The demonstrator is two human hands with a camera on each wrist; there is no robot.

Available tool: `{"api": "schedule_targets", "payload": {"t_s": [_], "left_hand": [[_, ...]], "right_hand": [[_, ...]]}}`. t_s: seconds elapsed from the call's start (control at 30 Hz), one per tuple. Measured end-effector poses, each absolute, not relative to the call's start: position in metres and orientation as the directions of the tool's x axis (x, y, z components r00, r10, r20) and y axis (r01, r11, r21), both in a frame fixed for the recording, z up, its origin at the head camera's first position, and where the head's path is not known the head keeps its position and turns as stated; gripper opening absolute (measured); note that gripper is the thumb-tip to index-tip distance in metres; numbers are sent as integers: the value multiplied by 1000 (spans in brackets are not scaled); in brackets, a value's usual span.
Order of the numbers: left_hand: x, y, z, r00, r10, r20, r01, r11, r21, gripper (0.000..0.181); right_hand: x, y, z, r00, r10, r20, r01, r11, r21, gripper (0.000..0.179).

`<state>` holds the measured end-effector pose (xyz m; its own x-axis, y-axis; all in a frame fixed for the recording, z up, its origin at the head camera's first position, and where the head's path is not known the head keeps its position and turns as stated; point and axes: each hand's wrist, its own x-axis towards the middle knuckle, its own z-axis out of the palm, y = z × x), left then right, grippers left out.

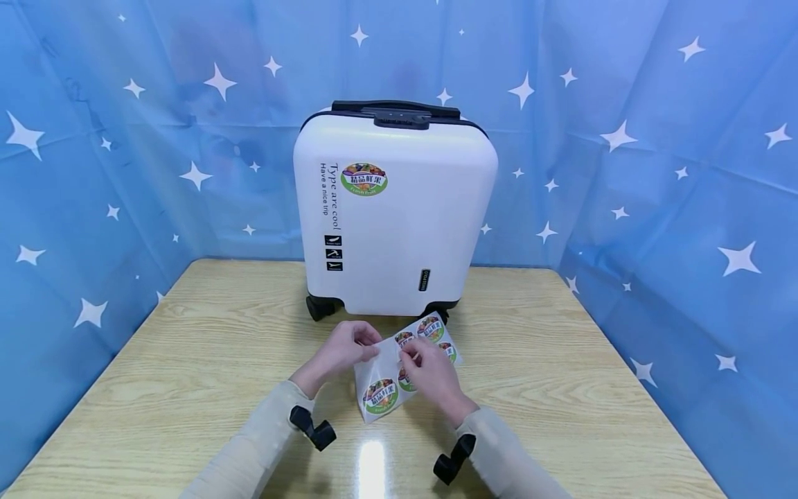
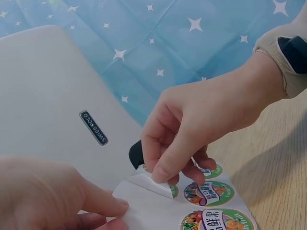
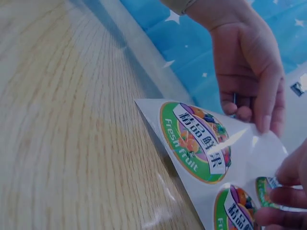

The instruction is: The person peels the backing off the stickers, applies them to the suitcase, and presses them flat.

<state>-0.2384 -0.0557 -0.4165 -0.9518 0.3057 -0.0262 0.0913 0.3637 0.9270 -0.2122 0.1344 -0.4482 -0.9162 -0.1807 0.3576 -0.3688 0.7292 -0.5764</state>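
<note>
A white sheet of round fruit stickers [image 1: 386, 362] lies tilted in front of a white suitcase [image 1: 405, 215]. My left hand [image 1: 344, 346] pinches the sheet's upper left edge between thumb and fingers. On the sheet's middle, my right hand [image 1: 434, 378] pinches the edge of a sticker [image 2: 152, 184], which curls up from the backing in the left wrist view. Its printed face is largely hidden. A full fruit sticker [image 3: 195, 142] with a green rim stays flat at the sheet's near corner. Another such sticker [image 1: 364, 179] is on the suitcase's upper left front.
The suitcase stands upright on black wheels [image 1: 321, 307] at the back of the wooden table [image 1: 206, 346]. Its top carries a black handle [image 1: 395, 107]. Printed lettering runs down its left side. A blue curtain with white stars [image 1: 654, 138] hangs behind and at both sides.
</note>
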Motion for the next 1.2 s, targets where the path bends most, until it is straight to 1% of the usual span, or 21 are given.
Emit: {"api": "schedule_targets", "payload": {"t_s": [0.4, 0.8, 1.2], "left_hand": [[-240, -61, -417, -959, 282, -26, 81, 362, 929, 10], [-240, -65, -416, -968, 245, -46, 53, 380, 923, 10], [-240, -68, -420, -978, 198, -59, 21, 383, 924, 10]], "right_hand": [[-213, 142, -447, -886, -170, 432, -417, 700, -580, 3], [-213, 150, -445, -895, -112, 432, -381, 695, -610, 6], [-213, 157, -443, -908, -68, 413, -344, 684, -643, 3]]}}
